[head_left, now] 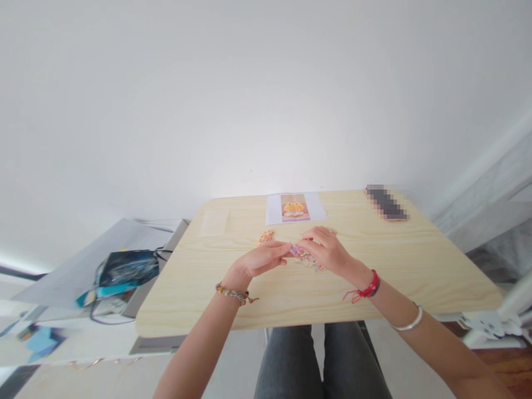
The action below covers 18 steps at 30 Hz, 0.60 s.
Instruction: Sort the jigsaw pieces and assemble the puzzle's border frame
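Purple piece [295, 250] sits between the left hand [262, 260] and right hand [327, 250], both pinching it.

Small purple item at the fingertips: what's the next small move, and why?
Probably steady the small purple item in the left hand: it appears pinched there, the right hand is close beside it, and a slip could drop it among the loose, small, pale pieces on the light wooden table.

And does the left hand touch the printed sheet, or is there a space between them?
Apart. The head view shows bare wooden tabletop between the left hand and the near edge of the printed sheet.
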Motion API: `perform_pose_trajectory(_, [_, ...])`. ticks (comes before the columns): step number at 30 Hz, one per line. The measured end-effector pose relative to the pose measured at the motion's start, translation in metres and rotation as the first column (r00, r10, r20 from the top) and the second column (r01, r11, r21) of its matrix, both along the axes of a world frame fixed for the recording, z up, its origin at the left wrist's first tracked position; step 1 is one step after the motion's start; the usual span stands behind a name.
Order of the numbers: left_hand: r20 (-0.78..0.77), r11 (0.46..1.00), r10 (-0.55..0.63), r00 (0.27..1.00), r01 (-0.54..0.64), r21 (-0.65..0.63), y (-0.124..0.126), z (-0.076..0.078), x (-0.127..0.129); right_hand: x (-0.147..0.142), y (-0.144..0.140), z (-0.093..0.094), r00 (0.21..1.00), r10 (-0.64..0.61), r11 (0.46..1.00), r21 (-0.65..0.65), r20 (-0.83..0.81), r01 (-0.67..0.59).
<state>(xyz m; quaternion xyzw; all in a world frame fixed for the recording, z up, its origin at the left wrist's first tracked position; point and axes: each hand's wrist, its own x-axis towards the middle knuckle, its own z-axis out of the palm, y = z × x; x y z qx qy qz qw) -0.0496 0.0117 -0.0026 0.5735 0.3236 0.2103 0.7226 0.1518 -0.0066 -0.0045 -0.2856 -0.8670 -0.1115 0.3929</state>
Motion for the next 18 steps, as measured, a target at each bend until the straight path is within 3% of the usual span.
perform_pose_trajectory(2, [-0.065,0.992,0.064,0.996,-0.056,0.116,-0.002,0.001,0.0,-0.001,0.0,-0.001,1.0,-0.022,1.0,-0.018,-0.011,0.022])
perform_pose_trajectory(4, [-0.138,0.921,0.227,0.964,-0.167,0.352,-0.004,0.002,0.0,-0.002,0.0,-0.003,0.999,-0.044,0.998,-0.043,-0.028,0.043])
perform_pose_trajectory(5, [-0.156,0.843,0.325,0.933,-0.211,0.495,-0.006,0.001,0.001,-0.002,0.0,-0.004,0.998,-0.055,0.997,-0.059,-0.036,0.053])
perform_pose_trajectory(7, [-0.139,0.629,0.478,0.867,-0.227,0.744,-0.01,0.0,0.003,-0.002,-0.001,-0.005,0.996,-0.08,0.992,-0.097,-0.046,0.075])
perform_pose_trajectory(9, [-0.11,0.432,0.55,0.828,-0.169,0.886,-0.015,-0.003,0.006,-0.002,-0.001,-0.007,0.994,-0.103,0.986,-0.132,-0.042,0.097])
perform_pose_trajectory(11, [-0.093,0.305,0.582,0.808,-0.11,0.946,-0.018,-0.007,0.009,-0.002,-0.001,-0.008,0.992,-0.12,0.982,-0.152,-0.033,0.113])
perform_pose_trajectory(14, [-0.091,0.208,0.619,0.78,-0.051,0.977,-0.021,-0.009,0.011,-0.004,-0.001,-0.01,0.992,-0.12,0.98,-0.162,-0.022,0.115])
perform_pose_trajectory(18, [-0.104,0.165,0.651,0.752,-0.007,0.986,-0.02,-0.011,0.008,-0.008,0.002,-0.01,0.995,-0.104,0.979,-0.173,0.003,0.103])
